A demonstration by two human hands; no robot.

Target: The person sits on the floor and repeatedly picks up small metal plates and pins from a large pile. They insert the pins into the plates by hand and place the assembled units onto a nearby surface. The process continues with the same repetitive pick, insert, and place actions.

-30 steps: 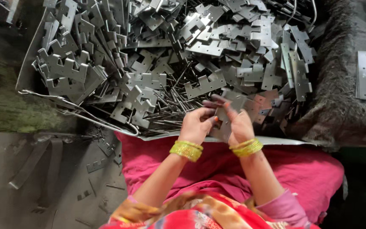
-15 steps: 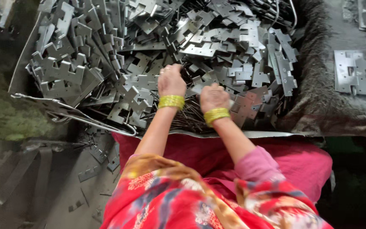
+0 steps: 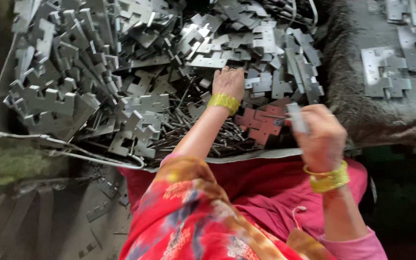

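While I watch from the head camera, the scene reads from left to right as follows. At the far left, bent grey wire [image 3: 68,147] loops along the near edge of a large heap of grey stamped metal plates [image 3: 87,91], notched like hinge leaves, which fills the upper left and centre of the view. Loose thin metal pins [image 3: 203,132] lie among the plates at the near side of the heap.

Centre: my left hand [image 3: 228,83] reaches forward over the heap, palm down, resting on the plates; its fingers are turned away from me and pressed into the pile, so I cannot tell whether they have closed on anything. A gold bangle [image 3: 223,101] sits at that wrist. Just right of the wrist lie rust-coloured plates [image 3: 258,123] of the same notched shape.

Right of centre: my right hand [image 3: 319,139] is raised nearer to me, above the near edge of the heap, its fingers curled closed around 1 small pale metal piece [image 3: 296,118], blurred, that sticks up from the grip. Gold bangles [image 3: 328,178] ring this wrist too.

Far right: a dark fuzzy cloth [image 3: 357,110] borders the heap, and beyond it several flat grey plates [image 3: 386,72] lie spread on a grey surface. Pink fabric [image 3: 270,188] covers my lap below.
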